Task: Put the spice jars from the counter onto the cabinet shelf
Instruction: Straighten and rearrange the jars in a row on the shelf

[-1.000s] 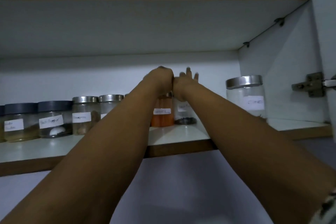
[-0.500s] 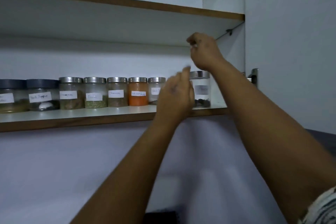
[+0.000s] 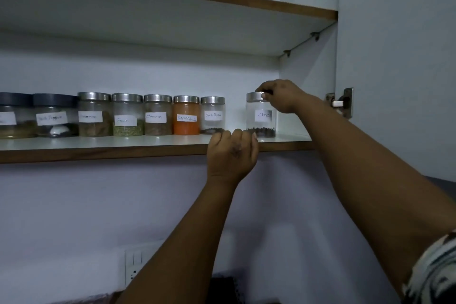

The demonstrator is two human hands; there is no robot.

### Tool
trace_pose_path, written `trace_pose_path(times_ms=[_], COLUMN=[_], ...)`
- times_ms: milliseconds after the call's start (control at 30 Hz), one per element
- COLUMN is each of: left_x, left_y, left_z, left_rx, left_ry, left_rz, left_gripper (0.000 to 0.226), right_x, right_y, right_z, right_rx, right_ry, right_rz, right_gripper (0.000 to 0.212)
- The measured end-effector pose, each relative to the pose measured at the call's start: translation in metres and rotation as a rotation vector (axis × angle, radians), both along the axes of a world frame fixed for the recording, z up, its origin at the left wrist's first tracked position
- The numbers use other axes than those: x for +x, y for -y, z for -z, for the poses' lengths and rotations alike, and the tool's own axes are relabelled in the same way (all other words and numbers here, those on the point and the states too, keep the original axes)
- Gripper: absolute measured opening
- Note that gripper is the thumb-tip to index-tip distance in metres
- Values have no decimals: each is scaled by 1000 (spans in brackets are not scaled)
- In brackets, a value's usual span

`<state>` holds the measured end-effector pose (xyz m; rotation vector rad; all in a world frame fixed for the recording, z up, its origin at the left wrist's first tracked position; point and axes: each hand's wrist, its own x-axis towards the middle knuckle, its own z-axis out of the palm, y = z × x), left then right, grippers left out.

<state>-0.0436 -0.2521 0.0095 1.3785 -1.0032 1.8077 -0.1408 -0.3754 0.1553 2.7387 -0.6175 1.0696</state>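
Two hands raised to the cabinet shelf [image 3: 158, 149]. Right hand [image 3: 283, 96] on the Cloves jar [image 3: 261, 116], fingertips [image 3: 262, 89] pinched on the steel lid's rim, so a grip clamped on that lid; jar upright on the shelf near its right end, dark cloves at the bottom. Left hand [image 3: 232, 153] curled loosely at the shelf's wooden front edge, fingers together over the lip, holding no jar, just left of the Cloves jar's base. Across a gap to the left, a row of upright jars side by side: Black Pepper jar [image 3: 212, 115], red chilli powder jar [image 3: 186, 116], Cinnamon jar [image 3: 158, 116], Fennel jar [image 3: 127, 115], one steel-lidded jar [image 3: 94, 113] with a blurred label, then two dark-lidded jars [image 3: 55, 115]. Right of the hands, a door hinge [image 3: 344, 102] on the cabinet side. Below, a wall switch plate [image 3: 134, 264].
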Motion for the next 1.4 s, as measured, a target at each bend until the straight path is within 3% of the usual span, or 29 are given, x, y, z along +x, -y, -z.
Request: trace_pose_path(times_ms=[533, 933, 1167, 1400], left_x=[5, 6, 6, 7], left_y=[5, 6, 5, 6], left_z=[2, 3, 3, 3], left_rx=[-8, -17, -19, -14], left_ry=[14, 42, 36, 29], left_rz=[-54, -73, -68, -52], left_gripper=[31, 32, 32, 31], right_x=[103, 114, 114, 111], right_y=[40, 62, 61, 69], right_z=[-5, 6, 9, 9], right_rx=[56, 146, 255, 209], right_ry=[-47, 31, 103, 109], right_rz=[77, -146, -185, -150], right_gripper=[44, 37, 50, 39])
